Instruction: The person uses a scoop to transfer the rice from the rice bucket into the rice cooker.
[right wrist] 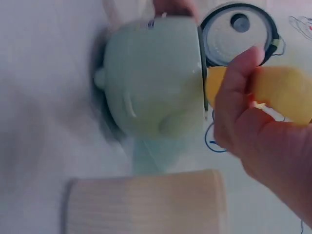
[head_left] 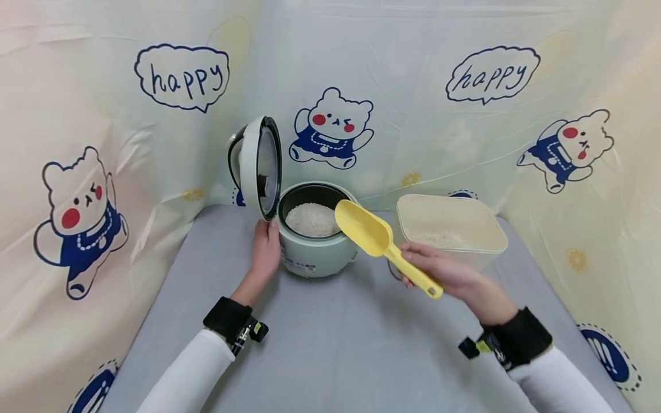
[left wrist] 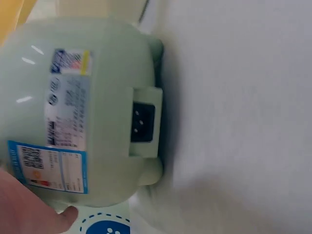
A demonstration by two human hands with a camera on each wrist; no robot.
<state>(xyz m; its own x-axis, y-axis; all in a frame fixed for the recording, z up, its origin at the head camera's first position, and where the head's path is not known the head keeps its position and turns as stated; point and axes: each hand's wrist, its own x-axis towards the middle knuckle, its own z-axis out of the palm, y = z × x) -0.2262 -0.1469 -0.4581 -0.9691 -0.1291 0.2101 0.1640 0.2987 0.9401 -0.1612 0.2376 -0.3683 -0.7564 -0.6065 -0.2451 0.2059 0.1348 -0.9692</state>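
Observation:
A pale green rice cooker (head_left: 317,261) stands with its lid (head_left: 254,166) raised on the left, and white rice (head_left: 312,219) lies in its dark inner pot. My left hand (head_left: 265,250) rests against the cooker's side below the lid hinge, its fingers extended; the fingertips are partly hidden. The left wrist view shows the cooker's labels (left wrist: 66,112) and power socket (left wrist: 144,122) close to that hand. My right hand (head_left: 444,267) grips a yellow scoop (head_left: 364,226) by the handle. The scoop's front edge is over the pot's right rim, and its bowl looks empty.
To the right of the cooker stands a cream rectangular bin (head_left: 454,221) with some rice inside. Both stand on a grey tabletop (head_left: 330,344). A printed curtain (head_left: 413,132) closes off the back and sides.

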